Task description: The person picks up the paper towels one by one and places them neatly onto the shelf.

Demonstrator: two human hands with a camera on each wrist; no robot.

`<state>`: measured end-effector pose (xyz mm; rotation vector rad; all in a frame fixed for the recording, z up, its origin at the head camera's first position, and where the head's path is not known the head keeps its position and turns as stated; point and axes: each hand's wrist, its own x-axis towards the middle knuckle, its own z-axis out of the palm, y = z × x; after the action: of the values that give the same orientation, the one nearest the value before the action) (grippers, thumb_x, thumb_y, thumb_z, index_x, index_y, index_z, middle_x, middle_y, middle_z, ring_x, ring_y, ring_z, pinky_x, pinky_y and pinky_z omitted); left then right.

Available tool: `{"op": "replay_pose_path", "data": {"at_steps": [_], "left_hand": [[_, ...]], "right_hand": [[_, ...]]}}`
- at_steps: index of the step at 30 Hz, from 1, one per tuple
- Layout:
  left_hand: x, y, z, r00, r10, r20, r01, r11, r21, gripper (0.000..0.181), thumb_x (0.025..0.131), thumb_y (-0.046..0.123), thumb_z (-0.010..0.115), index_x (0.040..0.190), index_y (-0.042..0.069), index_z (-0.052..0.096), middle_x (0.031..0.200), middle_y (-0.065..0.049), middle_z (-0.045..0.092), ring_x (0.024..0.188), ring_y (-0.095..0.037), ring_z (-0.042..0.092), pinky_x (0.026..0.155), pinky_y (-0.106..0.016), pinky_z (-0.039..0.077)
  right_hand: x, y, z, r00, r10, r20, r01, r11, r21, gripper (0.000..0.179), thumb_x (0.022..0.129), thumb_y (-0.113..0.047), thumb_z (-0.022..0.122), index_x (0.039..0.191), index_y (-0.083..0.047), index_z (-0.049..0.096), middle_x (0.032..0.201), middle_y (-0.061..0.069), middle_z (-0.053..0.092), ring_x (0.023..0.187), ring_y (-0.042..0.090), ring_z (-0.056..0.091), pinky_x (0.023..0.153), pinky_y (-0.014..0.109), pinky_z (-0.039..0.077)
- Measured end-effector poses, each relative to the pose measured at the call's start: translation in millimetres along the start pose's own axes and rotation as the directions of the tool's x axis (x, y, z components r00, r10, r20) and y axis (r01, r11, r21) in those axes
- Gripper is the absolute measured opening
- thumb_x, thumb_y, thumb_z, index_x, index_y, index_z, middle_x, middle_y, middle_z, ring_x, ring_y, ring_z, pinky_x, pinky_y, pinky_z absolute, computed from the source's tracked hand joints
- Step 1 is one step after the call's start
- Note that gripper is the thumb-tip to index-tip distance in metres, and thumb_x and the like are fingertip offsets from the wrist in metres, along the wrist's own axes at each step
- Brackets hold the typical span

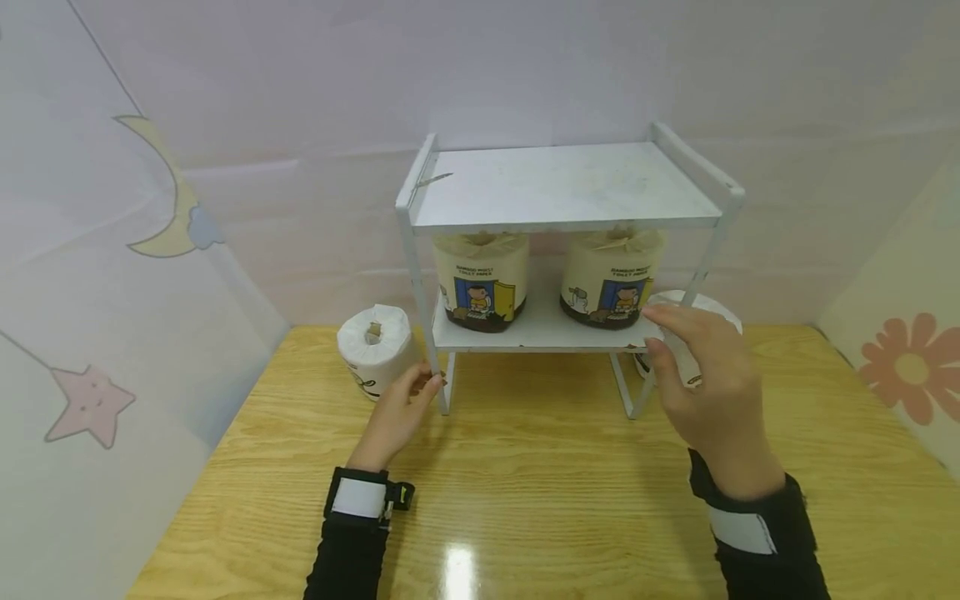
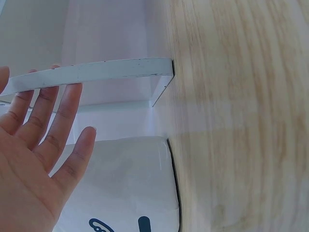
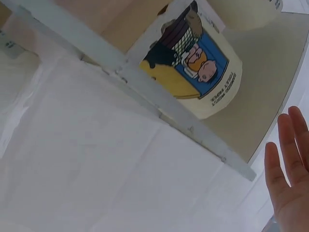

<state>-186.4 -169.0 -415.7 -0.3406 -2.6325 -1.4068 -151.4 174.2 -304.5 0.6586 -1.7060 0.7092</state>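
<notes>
A white two-tier shelf rack (image 1: 570, 187) stands on the wooden table. On its lower tier are two wrapped toilet paper rolls, the left roll (image 1: 480, 279) and the right roll (image 1: 611, 279), both upright with printed cartoons. My left hand (image 1: 397, 412) holds the rack's left front leg (image 2: 120, 69) low down, fingertips reaching behind it. My right hand (image 1: 712, 375) is raised by the right front side, thumb and fingers apart and nothing between them. In the right wrist view its fingers (image 3: 289, 145) stand apart from the rack's edge.
Left of the rack, another wrapped roll (image 1: 377, 346) stands on the table (image 1: 510, 483), close to my left hand. Beyond the right leg is one more white roll (image 1: 708, 304), partly covered by my right hand. A pale patterned backdrop (image 1: 315, 83) rises behind.
</notes>
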Motion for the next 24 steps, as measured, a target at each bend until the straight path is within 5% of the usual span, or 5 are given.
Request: {"op": "replay_pose_path", "data": {"at_steps": [11, 24], "left_hand": [[0.3, 1.6, 0.0, 1.0, -0.002, 0.008, 0.003, 1.0, -0.011, 0.038, 0.103, 0.042, 0.05, 0.122, 0.012, 0.063, 0.12, -0.004, 0.067, 0.115, -0.025, 0.06, 0.097, -0.052, 0.047], [-0.1, 0.4, -1.0, 1.0, -0.001, 0.007, 0.001, 1.0, 0.0, 0.037, 0.103, 0.042, 0.05, 0.122, 0.013, 0.063, 0.119, -0.005, 0.067, 0.115, -0.025, 0.06, 0.098, -0.052, 0.046]], "right_hand": [[2.3, 15.7, -15.2, 0.993, 0.087, -0.073, -0.093, 0.993, -0.07, 0.046, 0.101, -0.04, 0.056, 0.106, 0.003, 0.071, 0.099, 0.022, 0.071, 0.09, 0.043, 0.064, 0.096, 0.016, 0.042], [-2.0, 35.5, -26.3, 0.985, 0.157, -0.068, -0.166, 0.974, -0.155, 0.044, 0.101, -0.036, 0.056, 0.107, 0.005, 0.07, 0.098, 0.023, 0.07, 0.086, 0.047, 0.063, 0.09, 0.007, 0.036]]}}
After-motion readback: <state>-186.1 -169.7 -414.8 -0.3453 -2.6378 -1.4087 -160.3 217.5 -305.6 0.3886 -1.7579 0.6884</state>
